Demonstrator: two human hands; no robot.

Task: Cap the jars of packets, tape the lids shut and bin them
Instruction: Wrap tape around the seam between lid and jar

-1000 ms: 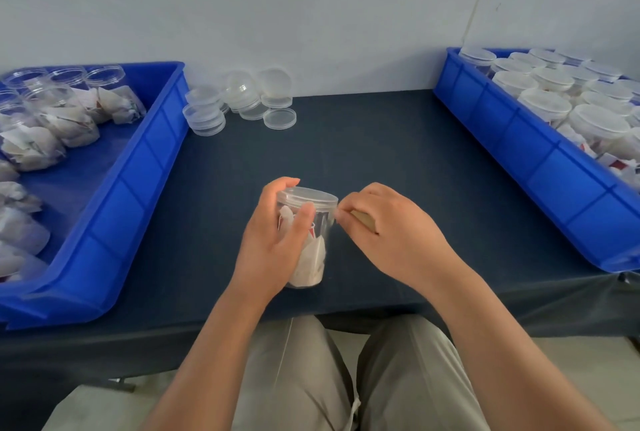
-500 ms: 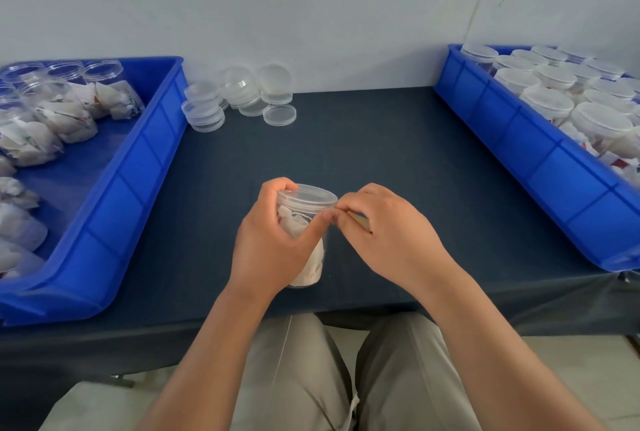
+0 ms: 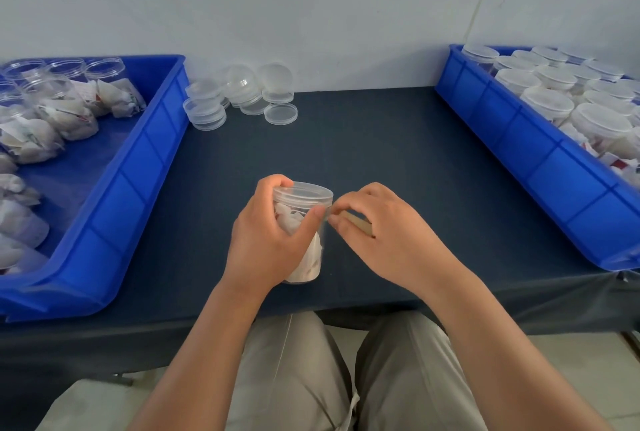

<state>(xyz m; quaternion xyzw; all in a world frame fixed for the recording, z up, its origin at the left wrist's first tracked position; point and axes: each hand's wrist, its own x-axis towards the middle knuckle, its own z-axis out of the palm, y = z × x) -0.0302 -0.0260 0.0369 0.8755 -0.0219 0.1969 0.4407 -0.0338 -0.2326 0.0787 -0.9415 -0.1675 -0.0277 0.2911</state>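
A clear plastic jar (image 3: 308,257) of white packets stands upright near the table's front edge, with a clear lid (image 3: 304,194) on it. My left hand (image 3: 266,240) is wrapped around the jar, its thumb pressed just under the lid rim. My right hand (image 3: 384,236) is just right of the jar, fingertips at the lid's edge, closed on a small brown roll of tape (image 3: 358,222), mostly hidden by the fingers.
A blue bin (image 3: 114,208) on the left holds open jars of packets (image 3: 65,111). A blue bin (image 3: 540,167) on the right holds capped jars (image 3: 547,104). Loose clear lids (image 3: 239,94) lie stacked at the back of the dark table (image 3: 381,146).
My right hand has drawn slightly away to the right from the jar's lid. My left hand keeps its hold on the jar.
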